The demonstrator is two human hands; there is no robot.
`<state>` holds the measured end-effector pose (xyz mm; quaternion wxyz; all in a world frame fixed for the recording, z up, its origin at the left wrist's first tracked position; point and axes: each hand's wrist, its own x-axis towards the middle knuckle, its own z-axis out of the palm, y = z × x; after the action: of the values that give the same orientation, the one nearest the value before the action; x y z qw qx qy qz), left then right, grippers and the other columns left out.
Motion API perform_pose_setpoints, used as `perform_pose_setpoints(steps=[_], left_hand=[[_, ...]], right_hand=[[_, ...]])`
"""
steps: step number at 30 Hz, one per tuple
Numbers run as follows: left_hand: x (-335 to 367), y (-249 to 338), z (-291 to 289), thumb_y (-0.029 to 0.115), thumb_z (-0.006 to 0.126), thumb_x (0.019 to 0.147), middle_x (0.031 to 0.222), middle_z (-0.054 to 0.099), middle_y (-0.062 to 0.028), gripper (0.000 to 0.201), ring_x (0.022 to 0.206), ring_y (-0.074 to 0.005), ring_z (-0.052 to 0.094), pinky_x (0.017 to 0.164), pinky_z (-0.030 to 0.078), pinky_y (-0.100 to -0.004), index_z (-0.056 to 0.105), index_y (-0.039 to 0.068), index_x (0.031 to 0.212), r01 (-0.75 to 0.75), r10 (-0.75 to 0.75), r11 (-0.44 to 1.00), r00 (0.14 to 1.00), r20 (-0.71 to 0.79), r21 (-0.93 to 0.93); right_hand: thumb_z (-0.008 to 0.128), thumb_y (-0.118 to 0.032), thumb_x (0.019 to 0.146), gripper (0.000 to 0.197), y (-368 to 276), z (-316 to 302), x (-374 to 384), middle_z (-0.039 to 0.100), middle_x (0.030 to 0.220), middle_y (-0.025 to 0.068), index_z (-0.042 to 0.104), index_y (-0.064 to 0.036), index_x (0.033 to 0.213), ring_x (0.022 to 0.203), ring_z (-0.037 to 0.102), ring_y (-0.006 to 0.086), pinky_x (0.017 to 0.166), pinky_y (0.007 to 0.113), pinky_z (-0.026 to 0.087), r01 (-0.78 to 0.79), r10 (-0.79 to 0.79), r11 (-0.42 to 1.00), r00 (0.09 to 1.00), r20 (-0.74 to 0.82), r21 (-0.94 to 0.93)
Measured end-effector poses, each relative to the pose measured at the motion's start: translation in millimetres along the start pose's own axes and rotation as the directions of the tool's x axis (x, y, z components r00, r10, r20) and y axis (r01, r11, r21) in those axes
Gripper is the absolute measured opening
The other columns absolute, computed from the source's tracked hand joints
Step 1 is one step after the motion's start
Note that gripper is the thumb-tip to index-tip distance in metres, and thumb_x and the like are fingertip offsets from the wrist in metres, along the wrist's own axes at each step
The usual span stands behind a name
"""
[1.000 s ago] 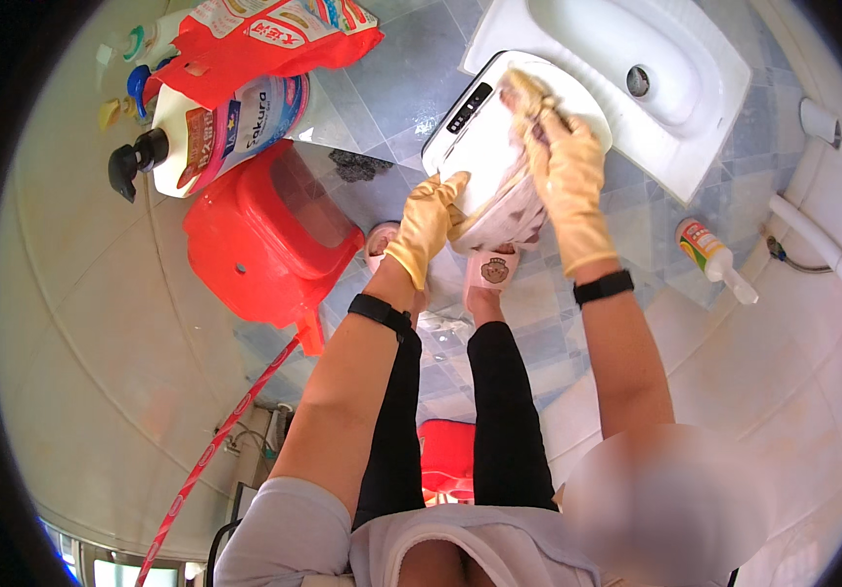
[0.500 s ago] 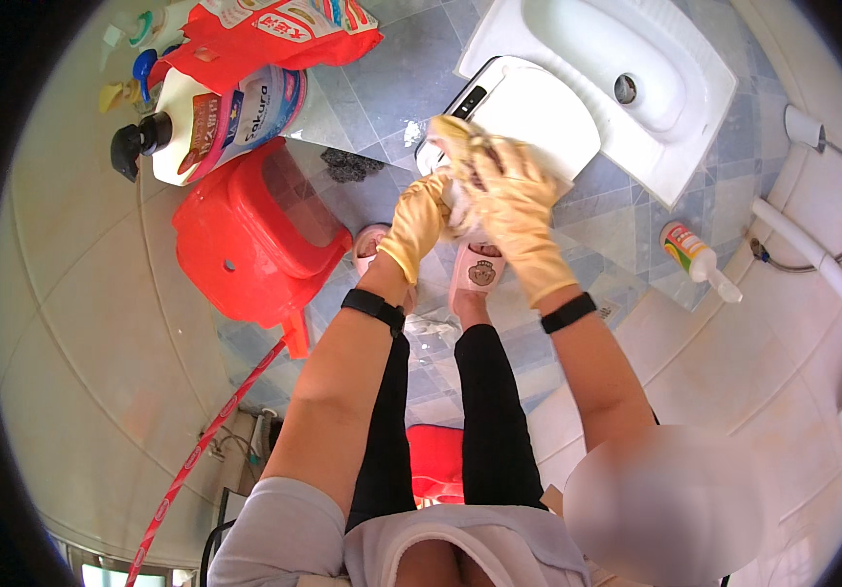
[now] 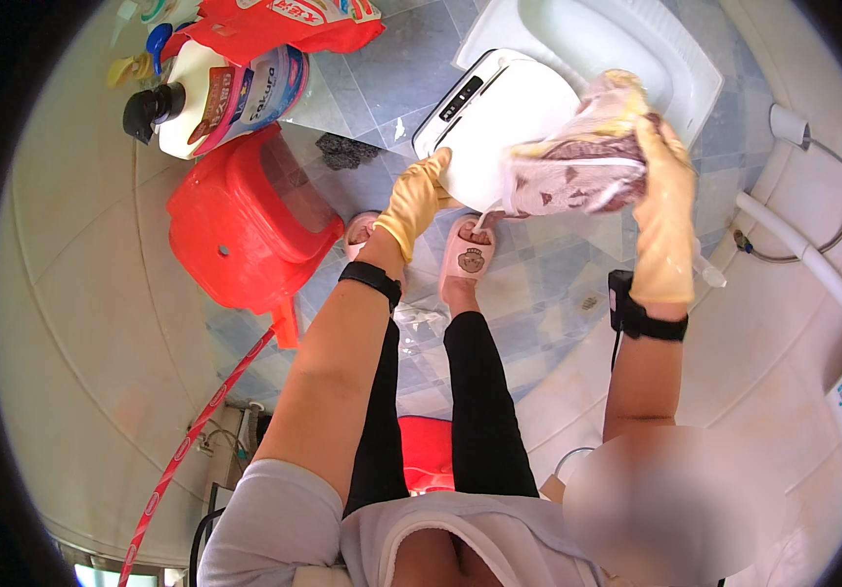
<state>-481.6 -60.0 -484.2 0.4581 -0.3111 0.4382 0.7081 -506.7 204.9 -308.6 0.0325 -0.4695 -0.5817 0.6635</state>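
A white rounded thing with a dark strip panel (image 3: 514, 98), perhaps a sensor bin with its lid, stands below the squat toilet's near edge. My left hand (image 3: 419, 201), in a yellow rubber glove, is closed on its near left edge. A pink cloth with brown patches and yellow trim (image 3: 577, 176) hangs from my right hand (image 3: 667, 186), gloved likewise and closed on the cloth's right side. Part of the cloth lies over or just above the white thing's right side; which of the two I cannot tell.
A white squat toilet (image 3: 626, 49) is at the far right. Left are a red plastic stool (image 3: 235, 235), a large pump bottle (image 3: 215, 98) and a red bag (image 3: 284, 24). A dark mesh scrubber (image 3: 346, 151) lies on the floor. Pipes (image 3: 812, 254) run along the right wall.
My right hand has swung right and away from my left, taking the cloth with it and spreading it out. My left hand stays near the white thing's edge.
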Motion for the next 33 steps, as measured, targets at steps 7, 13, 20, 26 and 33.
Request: perform_pose_setpoints(steps=[7, 13, 20, 26, 33], left_hand=[[-2, 1, 6, 0.042, 0.055, 0.097, 0.111, 0.066, -0.0156, 0.053, 0.095, -0.0253, 0.068, 0.082, 0.058, -0.0378, 0.054, -0.003, 0.125, 0.018, -0.017, 0.999, 0.999, 0.029, -0.036], [0, 1, 16, 0.039, 0.058, 0.096, 0.106, 0.067, -0.0143, 0.047, 0.090, -0.0243, 0.068, 0.081, 0.058, -0.0369, 0.058, -0.002, 0.120, -0.023, 0.033, 0.996, 0.992, 0.120, -0.081], [-3, 3, -3, 0.039, 0.055, 0.097, 0.109, 0.067, -0.0146, 0.047, 0.093, -0.0240, 0.068, 0.080, 0.059, -0.0367, 0.056, -0.003, 0.121, -0.255, 0.226, 0.949, 0.960, 0.165, 0.185], [-9, 8, 20, 0.039, 0.056, 0.097, 0.107, 0.066, -0.0163, 0.049, 0.093, -0.0259, 0.068, 0.077, 0.060, -0.0368, 0.056, -0.004, 0.120, -0.003, 0.008, 0.995, 0.999, 0.053, -0.095], [3, -6, -5, 0.042, 0.055, 0.097, 0.110, 0.065, -0.0180, 0.054, 0.095, -0.0278, 0.068, 0.080, 0.059, -0.0394, 0.054, -0.004, 0.124, 0.001, 0.025, 0.982, 0.991, 0.131, -0.189]], right_hand=[[0.070, -0.030, 0.089, 0.056, 54, 6, -23, 0.059, 0.123, 0.0151, 0.050, -0.0015, 0.134, 0.116, 0.057, 0.0248, 0.104, 0.038, 0.043, 0.010, 0.018, 0.991, 0.979, 0.203, -0.136], [0.073, -0.045, 0.078, 0.084, 137, 54, 18, 0.033, 0.149, 0.0241, 0.038, -0.0122, 0.147, 0.135, 0.035, 0.0414, 0.108, 0.053, 0.036, 0.447, -0.600, 0.062, 0.731, 0.325, -0.892], [0.066, -0.026, 0.083, 0.047, 171, 50, -31, 0.053, 0.128, 0.0117, 0.057, -0.0180, 0.128, 0.109, 0.056, 0.0353, 0.092, 0.044, 0.050, 0.629, -0.499, -0.076, 0.648, 0.575, -0.774], [0.060, -0.022, 0.085, 0.040, 109, 37, 91, 0.059, 0.120, 0.0145, 0.059, -0.0105, 0.124, 0.100, 0.063, 0.0315, 0.084, 0.042, 0.054, 0.520, -0.697, -0.279, 0.469, 0.542, -0.808], [0.068, -0.028, 0.081, 0.045, 160, 82, -35, 0.056, 0.122, 0.0120, 0.060, -0.0171, 0.123, 0.095, 0.064, 0.0340, 0.077, 0.045, 0.056, 0.678, -0.516, -0.076, 0.600, 0.611, -0.731]])
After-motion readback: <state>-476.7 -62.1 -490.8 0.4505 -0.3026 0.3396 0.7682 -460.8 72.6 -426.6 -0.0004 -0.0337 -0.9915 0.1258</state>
